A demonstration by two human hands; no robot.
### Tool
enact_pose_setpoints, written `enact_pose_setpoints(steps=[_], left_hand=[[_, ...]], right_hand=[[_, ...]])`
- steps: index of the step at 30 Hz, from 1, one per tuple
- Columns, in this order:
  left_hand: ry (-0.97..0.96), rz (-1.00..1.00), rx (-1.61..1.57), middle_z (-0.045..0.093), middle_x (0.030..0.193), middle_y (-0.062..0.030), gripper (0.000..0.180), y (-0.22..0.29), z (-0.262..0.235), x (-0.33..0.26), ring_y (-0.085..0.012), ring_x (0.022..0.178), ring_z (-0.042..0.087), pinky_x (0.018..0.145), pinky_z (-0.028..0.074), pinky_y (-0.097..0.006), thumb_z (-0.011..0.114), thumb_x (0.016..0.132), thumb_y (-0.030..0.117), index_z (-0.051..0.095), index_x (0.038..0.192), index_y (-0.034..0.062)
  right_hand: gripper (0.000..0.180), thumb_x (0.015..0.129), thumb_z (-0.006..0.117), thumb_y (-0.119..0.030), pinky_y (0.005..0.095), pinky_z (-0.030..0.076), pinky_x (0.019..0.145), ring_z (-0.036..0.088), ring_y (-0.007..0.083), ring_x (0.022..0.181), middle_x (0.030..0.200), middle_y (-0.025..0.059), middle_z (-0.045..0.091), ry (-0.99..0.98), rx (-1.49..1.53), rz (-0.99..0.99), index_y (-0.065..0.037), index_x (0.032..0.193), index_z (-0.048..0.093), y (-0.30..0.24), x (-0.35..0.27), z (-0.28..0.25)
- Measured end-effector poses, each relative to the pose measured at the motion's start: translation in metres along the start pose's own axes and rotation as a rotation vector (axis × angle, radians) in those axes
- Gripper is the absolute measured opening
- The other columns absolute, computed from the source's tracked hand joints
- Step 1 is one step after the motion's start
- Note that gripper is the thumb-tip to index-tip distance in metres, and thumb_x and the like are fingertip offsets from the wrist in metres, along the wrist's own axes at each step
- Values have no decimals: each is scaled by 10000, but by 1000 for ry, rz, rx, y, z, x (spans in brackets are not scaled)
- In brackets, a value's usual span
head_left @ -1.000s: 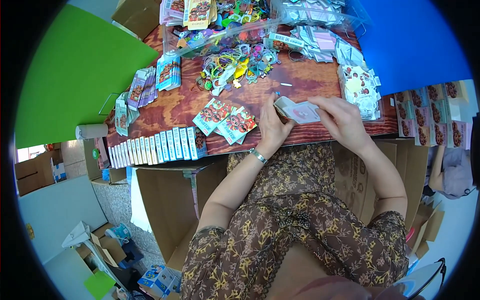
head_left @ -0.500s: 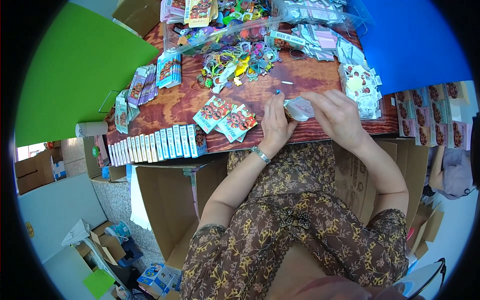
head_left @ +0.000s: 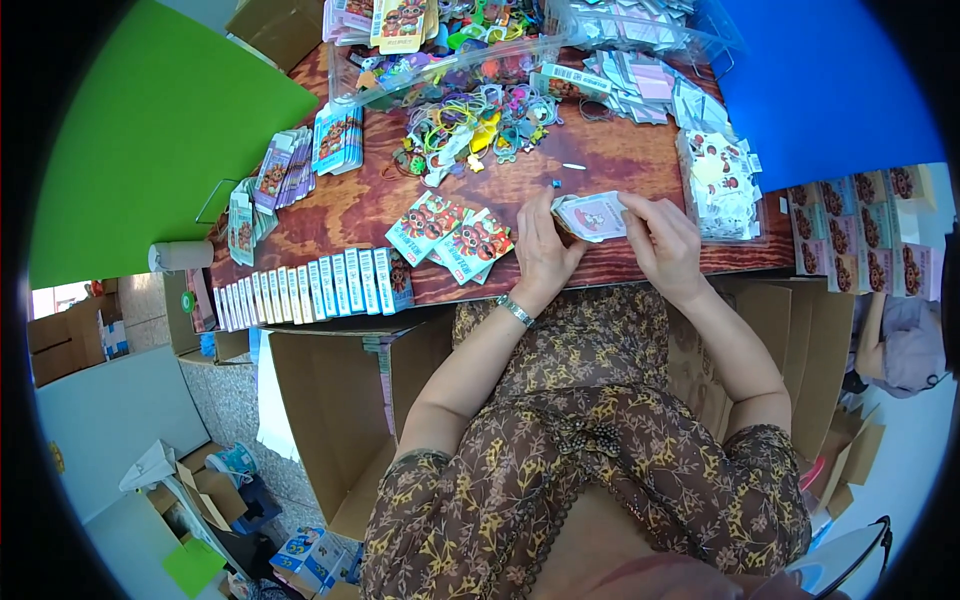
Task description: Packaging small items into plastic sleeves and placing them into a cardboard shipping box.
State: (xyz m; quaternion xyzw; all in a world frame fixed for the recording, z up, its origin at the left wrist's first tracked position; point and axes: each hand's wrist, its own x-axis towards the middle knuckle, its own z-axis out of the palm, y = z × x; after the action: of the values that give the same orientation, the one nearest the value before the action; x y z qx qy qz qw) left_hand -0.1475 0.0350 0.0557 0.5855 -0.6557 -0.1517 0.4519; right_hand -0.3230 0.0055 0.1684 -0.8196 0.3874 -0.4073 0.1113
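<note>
My left hand [head_left: 545, 248] and my right hand [head_left: 662, 240] both grip a small pale cardboard box [head_left: 592, 215] just above the wooden table [head_left: 620, 165]. A metal bracelet sits on my left wrist. Just left of my left hand lie loose flat printed cards [head_left: 452, 232] with a cartoon picture. A pile of colourful rings and small plastic parts [head_left: 470, 120] lies further back at the table's middle. A tiny blue piece [head_left: 553, 183] rests on the wood just beyond my fingers.
A row of upright small boxes [head_left: 310, 288] lines the table's front left edge. Stacks of cards [head_left: 335, 140] stand at the left, white printed packets [head_left: 718, 180] at the right. Open cardboard cartons [head_left: 340, 410] stand below the table. Clear trays [head_left: 450, 60] fill the back.
The small box has shifted slightly between my hands and my fingers have regripped it; both hands stay at the same spot over the table's front edge.
</note>
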Motion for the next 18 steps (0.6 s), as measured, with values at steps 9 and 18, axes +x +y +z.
enact_pose_setpoints(steps=[9, 18], left_hand=[[10, 42, 49, 533, 1321, -247, 987, 3, -3, 0, -439, 1229, 513, 1030, 455, -486, 883, 606, 58, 377, 1449, -34], [-29, 89, -3, 546, 1329, -237, 960, 6, 2, 2, -439, 1229, 522, 1027, 465, -489, 880, 605, 59, 407, 1435, -37]], right_hand=[[432, 832, 707, 64, 377, 518, 647, 631, 265, 718, 895, 119, 690, -172, 9, -116, -1, 1255, 648, 1, 4, -13], [410, 778, 715, -6, 382, 528, 643, 648, 252, 771, 977, 90, 709, -107, -14, -125, -42, 1185, 673, 9, -18, 12]])
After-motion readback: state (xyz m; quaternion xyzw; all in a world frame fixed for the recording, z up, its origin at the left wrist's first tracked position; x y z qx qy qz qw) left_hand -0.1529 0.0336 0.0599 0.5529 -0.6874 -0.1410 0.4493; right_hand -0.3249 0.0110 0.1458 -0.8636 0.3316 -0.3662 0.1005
